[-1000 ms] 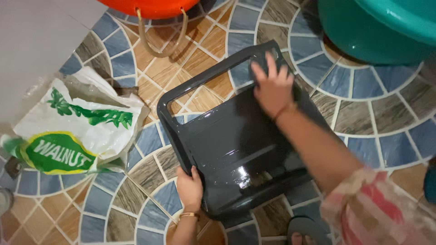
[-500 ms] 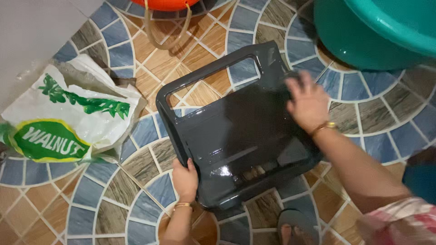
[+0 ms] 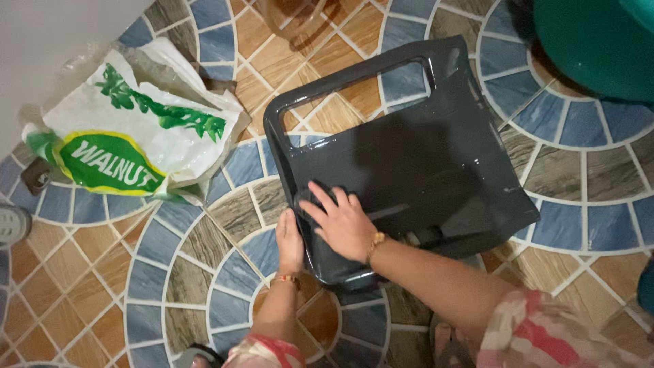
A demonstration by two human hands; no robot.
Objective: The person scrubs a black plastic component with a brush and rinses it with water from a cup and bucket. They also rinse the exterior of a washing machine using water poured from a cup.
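Observation:
A glossy, wet dark grey plastic panel (image 3: 422,157) with a long handle slot lies tilted on the tiled floor. My left hand (image 3: 289,242) grips its near left edge, thumb on top. My right hand (image 3: 344,221) presses flat on the panel's near left corner. A small dark cloth (image 3: 308,199) shows under its fingertips. Both wrists wear bracelets.
A white and green plastic bag (image 3: 129,143) lies crumpled to the left, by a pale wall (image 3: 48,34). A teal basin (image 3: 599,41) stands at the top right, close to the panel's far corner. A grey sandal (image 3: 10,221) lies at the left edge.
My right hand swept with the cloth from the panel's far corner, across its right side, down to the near left corner. The view shifted left. My left hand kept its grip.

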